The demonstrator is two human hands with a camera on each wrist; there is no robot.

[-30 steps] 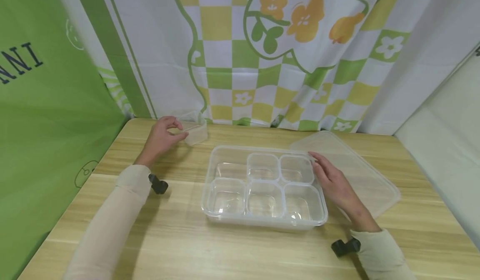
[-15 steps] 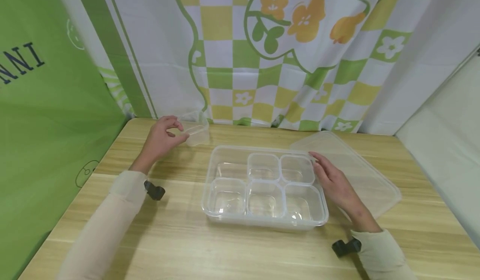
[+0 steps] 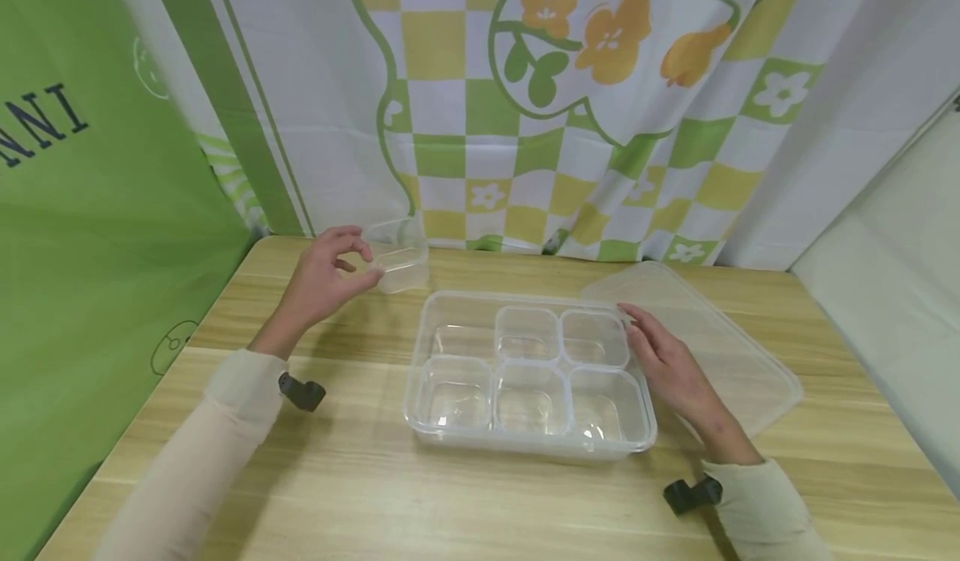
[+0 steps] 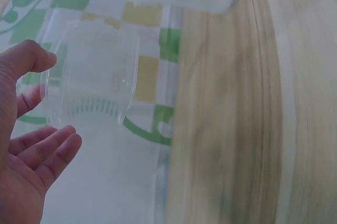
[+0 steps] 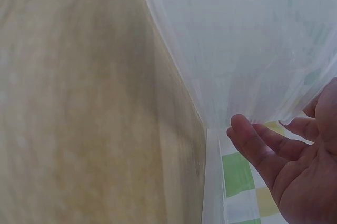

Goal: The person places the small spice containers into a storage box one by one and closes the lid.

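Observation:
A small clear plastic container (image 3: 405,252) is held tilted near the table's back left edge. My left hand (image 3: 318,282) pinches it at its left side between thumb and fingers. The left wrist view shows this hand (image 4: 31,124) at the near edge of the same container (image 4: 92,77). A large clear plastic box (image 3: 528,443) stands mid-table with several small containers in it. The box's back left part has no small container. My right hand (image 3: 671,369) grips the box's right rim near the back corner. In the right wrist view, its fingers (image 5: 253,140) lie against the box wall.
A clear flat lid (image 3: 712,344) lies on the wooden table (image 3: 360,494), right of the box and partly behind the right hand. A checked curtain (image 3: 487,152) hangs along the back edge. Green cloth (image 3: 90,252) hangs along the left side.
My left hand has shifted slightly right with the small container and turned it; its forearm has swung a little left. The right hand and the large box have stayed in place.

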